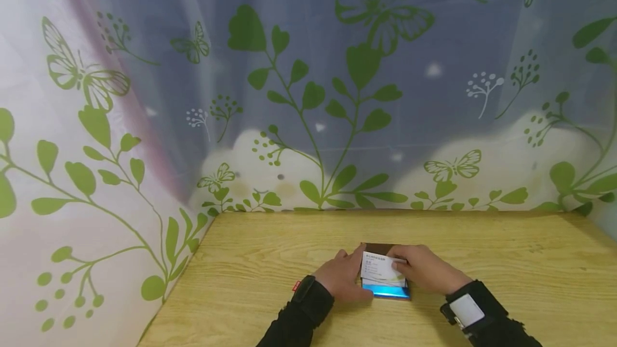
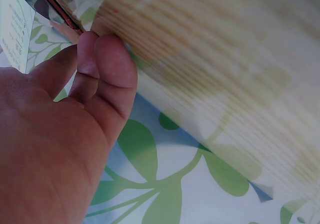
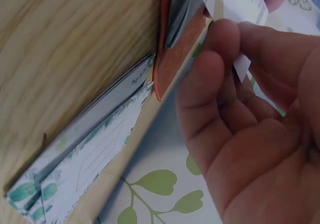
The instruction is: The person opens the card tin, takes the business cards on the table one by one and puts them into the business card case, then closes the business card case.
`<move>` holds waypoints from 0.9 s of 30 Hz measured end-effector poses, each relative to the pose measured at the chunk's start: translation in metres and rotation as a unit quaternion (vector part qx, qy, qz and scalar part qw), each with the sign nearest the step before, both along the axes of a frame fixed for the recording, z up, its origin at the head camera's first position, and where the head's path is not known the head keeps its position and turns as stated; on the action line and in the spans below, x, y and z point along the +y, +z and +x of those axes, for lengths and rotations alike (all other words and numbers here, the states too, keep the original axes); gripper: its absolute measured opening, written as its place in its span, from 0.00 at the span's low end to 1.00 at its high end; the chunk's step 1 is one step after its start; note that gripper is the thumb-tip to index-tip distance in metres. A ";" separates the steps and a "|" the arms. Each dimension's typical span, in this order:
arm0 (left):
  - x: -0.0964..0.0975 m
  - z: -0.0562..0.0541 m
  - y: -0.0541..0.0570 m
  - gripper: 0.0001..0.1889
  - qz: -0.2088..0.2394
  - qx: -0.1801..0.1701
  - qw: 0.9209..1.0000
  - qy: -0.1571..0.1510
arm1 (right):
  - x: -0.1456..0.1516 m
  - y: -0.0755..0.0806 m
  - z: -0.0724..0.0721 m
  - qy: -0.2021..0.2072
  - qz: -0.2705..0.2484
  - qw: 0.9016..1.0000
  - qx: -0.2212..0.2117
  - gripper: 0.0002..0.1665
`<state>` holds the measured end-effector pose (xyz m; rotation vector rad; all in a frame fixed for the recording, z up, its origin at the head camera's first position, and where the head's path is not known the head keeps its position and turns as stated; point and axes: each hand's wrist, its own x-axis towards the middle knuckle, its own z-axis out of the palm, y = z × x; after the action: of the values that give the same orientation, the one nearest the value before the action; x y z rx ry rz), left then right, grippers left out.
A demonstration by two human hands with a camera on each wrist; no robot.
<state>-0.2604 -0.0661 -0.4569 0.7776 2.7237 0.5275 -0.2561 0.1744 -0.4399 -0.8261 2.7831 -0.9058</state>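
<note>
A brown card case (image 1: 378, 248) lies opened on the table, with a shiny blue-reflecting panel (image 1: 385, 291) at its near end. Over it, my right hand (image 1: 429, 269) pinches a white printed business card (image 1: 378, 268) between thumb and fingertips. Another white card edge shows beneath that card. At the case's left side, my left hand (image 1: 344, 277) holds the edge, thumb toward the near corner. The left wrist view shows curled fingertips (image 2: 114, 58) against the case's thin rim (image 2: 62, 16). Orange-brown lining (image 3: 182, 58) appears beside the right fingers (image 3: 200, 83).
White pieces with green leaf print (image 3: 92, 159) lie near the case in the right wrist view. The wood-grain table (image 1: 260, 261) meets a leaf-and-butterfly curtain (image 1: 308, 95) at the back and left. Both wrists wear black bands (image 1: 313, 301).
</note>
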 end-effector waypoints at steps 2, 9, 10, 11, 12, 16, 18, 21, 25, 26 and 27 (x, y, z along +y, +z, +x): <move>0.000 0.000 0.000 0.55 0.000 0.000 1.000 -0.001 | -0.001 0.001 0.001 -0.002 0.000 1.000 0.001 0.08; -0.001 -0.001 0.000 0.55 0.011 -0.005 1.000 -0.002 | -0.003 -0.002 0.000 -0.005 0.012 1.000 0.008 0.09; -0.001 -0.001 0.000 0.55 0.012 -0.005 1.000 -0.002 | -0.003 -0.003 -0.001 -0.002 0.013 1.000 0.012 0.09; -0.001 -0.001 0.000 0.55 0.013 -0.006 1.000 -0.002 | -0.003 -0.004 -0.001 0.002 0.014 1.000 0.016 0.09; 0.000 -0.001 0.000 0.55 0.013 -0.006 1.000 -0.002 | -0.003 -0.005 -0.002 0.006 0.015 1.000 0.019 0.08; 0.000 -0.001 0.001 0.55 0.010 -0.003 1.000 -0.003 | -0.001 -0.007 -0.003 0.018 0.016 0.999 0.022 0.07; 0.000 -0.001 0.001 0.55 0.009 -0.004 1.000 -0.003 | -0.001 -0.006 -0.003 0.023 0.016 0.999 0.022 0.06; 0.000 0.000 0.002 0.54 0.012 -0.007 1.000 -0.003 | 0.000 -0.006 -0.003 0.032 0.017 0.999 0.014 0.06; 0.000 0.001 0.002 0.54 0.009 -0.007 1.000 -0.002 | 0.000 -0.006 -0.003 0.041 0.030 0.999 0.013 0.09; 0.000 0.001 0.002 0.53 0.006 -0.006 1.000 -0.001 | 0.000 -0.007 -0.004 0.041 0.033 0.998 0.014 0.10; 0.000 0.001 0.002 0.53 0.005 -0.005 1.000 -0.001 | 0.000 -0.007 -0.004 0.038 0.036 0.998 0.017 0.10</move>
<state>-0.2592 -0.0659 -0.4550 0.7772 2.7129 0.5427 -0.2597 0.1744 -0.4469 -0.9384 2.7732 -0.7803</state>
